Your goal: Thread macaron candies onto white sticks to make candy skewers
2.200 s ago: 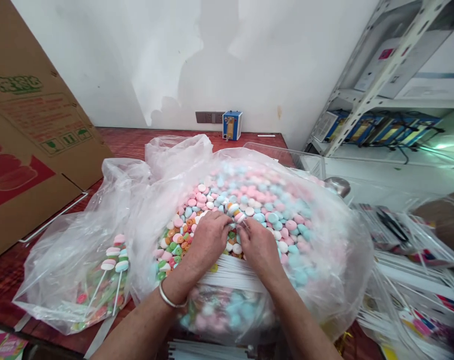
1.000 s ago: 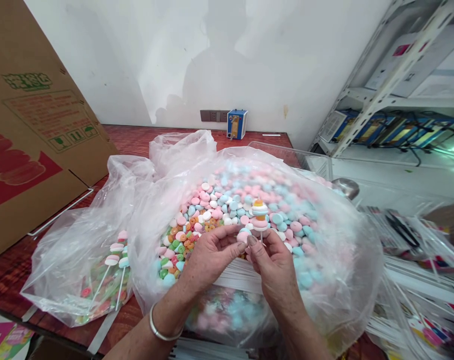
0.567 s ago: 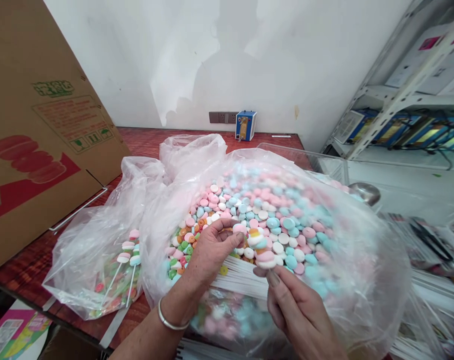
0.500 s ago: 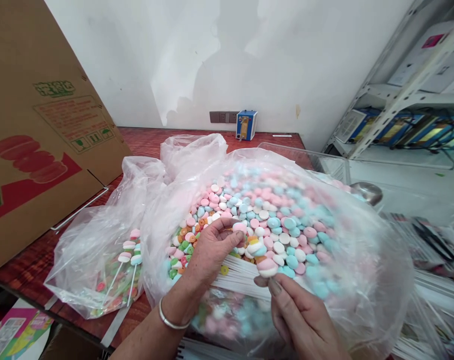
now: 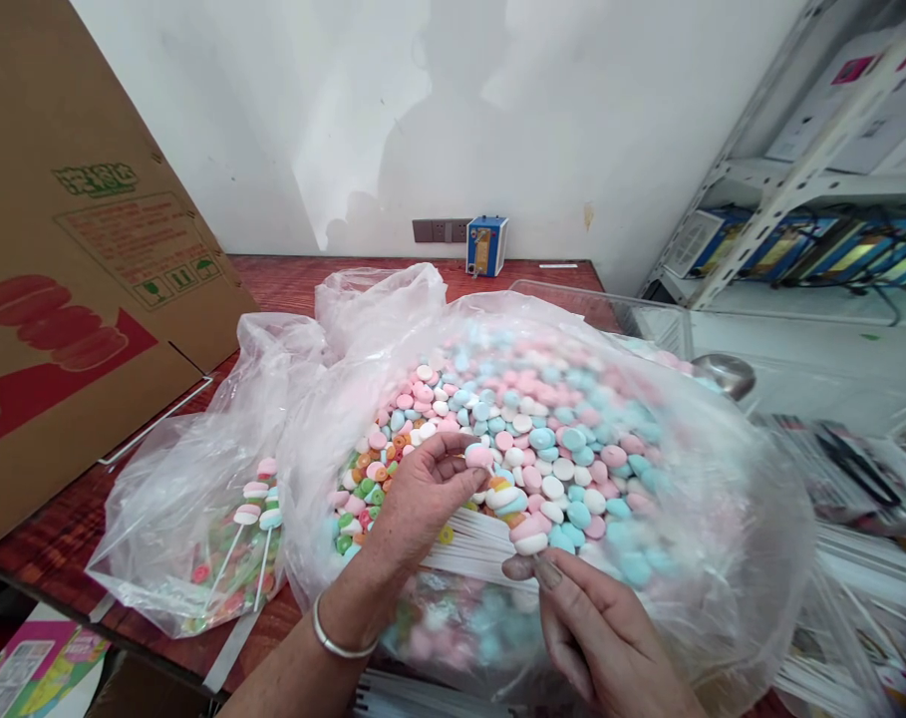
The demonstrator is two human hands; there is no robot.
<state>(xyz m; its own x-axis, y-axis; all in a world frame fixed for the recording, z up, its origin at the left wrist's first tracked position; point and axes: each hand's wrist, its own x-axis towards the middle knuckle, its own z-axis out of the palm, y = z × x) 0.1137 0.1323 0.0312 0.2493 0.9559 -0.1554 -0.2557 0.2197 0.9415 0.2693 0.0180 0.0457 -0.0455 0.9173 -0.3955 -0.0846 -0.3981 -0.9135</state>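
Observation:
A big clear plastic bag (image 5: 752,519) holds a heap of pink, blue and white candy pieces (image 5: 557,419), with orange and green rings at its left. My left hand (image 5: 423,494), with a silver bangle on the wrist, pinches a pink candy piece (image 5: 479,456) between thumb and fingers. My right hand (image 5: 594,628) is closed on the stick of a candy skewer (image 5: 519,514), stacked with pink, blue, white and orange pieces and tilted toward the left hand. A bundle of white sticks (image 5: 474,543) lies on the heap just under both hands.
A smaller clear bag (image 5: 160,509) at the left holds finished candy skewers. A large cardboard box (image 5: 71,249) leans at the far left. The red wooden table (image 5: 273,284) carries a small blue device (image 5: 485,245) by the wall. Metal shelving (image 5: 796,179) and packaged goods stand at right.
My hands lifted out of the heap. The right hand raised the skewer upright, then lowered and tilted it. The left hand picked up a pink piece and holds it beside the skewer tip.

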